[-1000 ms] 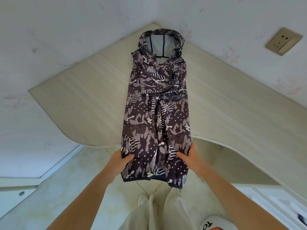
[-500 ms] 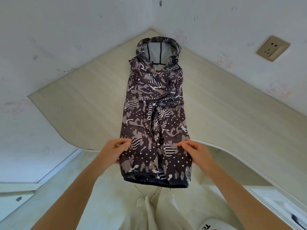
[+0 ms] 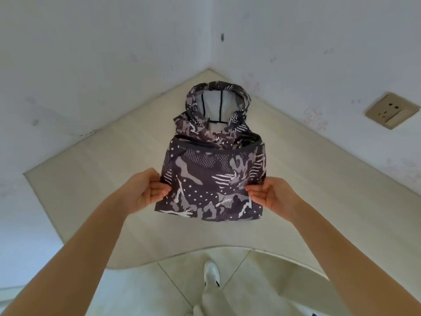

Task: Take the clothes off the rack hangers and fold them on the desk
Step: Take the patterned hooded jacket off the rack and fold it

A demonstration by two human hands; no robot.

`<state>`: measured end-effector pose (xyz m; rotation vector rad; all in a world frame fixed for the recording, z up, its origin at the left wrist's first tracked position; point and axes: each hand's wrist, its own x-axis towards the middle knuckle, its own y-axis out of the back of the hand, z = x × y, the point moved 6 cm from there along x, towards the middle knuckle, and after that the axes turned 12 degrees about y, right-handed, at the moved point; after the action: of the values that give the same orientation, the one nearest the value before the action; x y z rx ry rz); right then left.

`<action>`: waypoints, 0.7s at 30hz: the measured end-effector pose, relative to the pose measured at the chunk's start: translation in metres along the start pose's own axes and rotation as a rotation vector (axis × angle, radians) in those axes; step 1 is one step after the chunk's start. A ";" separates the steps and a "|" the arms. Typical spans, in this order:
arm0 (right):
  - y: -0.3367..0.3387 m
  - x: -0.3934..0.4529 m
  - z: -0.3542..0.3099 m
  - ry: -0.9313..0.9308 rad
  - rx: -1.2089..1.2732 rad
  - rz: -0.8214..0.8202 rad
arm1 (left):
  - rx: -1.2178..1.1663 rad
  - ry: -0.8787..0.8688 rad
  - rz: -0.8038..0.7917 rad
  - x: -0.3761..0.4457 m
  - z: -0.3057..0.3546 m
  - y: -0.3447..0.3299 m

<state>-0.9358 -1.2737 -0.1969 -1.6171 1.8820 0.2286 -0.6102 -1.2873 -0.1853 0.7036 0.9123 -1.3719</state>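
Observation:
A dark hooded jacket [image 3: 211, 179] with a grey and white camouflage print lies on the pale wooden corner desk [image 3: 319, 179]. Its lower half is folded up over its chest, the hem lying just below the hood [image 3: 216, 103], whose grey lining shows. My left hand [image 3: 145, 190] pinches the left edge of the folded part, fingers curled under the cloth. At the right edge my right hand [image 3: 271, 195] pinches the cloth the same way. Both hands sit near the fold line, which lies a little in from the desk's front edge.
White walls meet in a corner behind the desk. A beige wall socket [image 3: 391, 110] sits on the right wall. The desk's curved front edge [image 3: 182, 254] runs below the jacket. A tiled floor and my white shoe [image 3: 211, 274] show below.
Both hands lifted the jacket's hem from over the desk's front edge and carried it away from me, folding the lower half up over the chest. The jacket is now about half as long.

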 end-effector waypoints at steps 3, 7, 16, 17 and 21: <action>0.005 0.042 -0.004 -0.006 -0.352 -0.042 | 0.345 -0.060 0.204 0.034 0.022 0.003; 0.010 0.075 0.003 0.000 -0.630 -0.041 | 0.383 -0.062 0.081 0.058 0.004 -0.010; 0.019 0.079 0.025 -0.006 -0.441 -0.054 | 0.353 -0.293 0.031 0.047 0.009 -0.032; 0.019 0.077 0.027 -0.009 -0.359 -0.058 | 0.345 -0.308 0.023 0.045 0.010 -0.032; 0.018 0.062 0.031 0.071 -0.202 -0.072 | 0.328 -0.276 0.015 0.039 -0.004 -0.024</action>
<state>-0.9448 -1.3050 -0.2608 -1.8464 1.8998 0.3440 -0.6355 -1.3060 -0.2192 0.7413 0.4669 -1.5784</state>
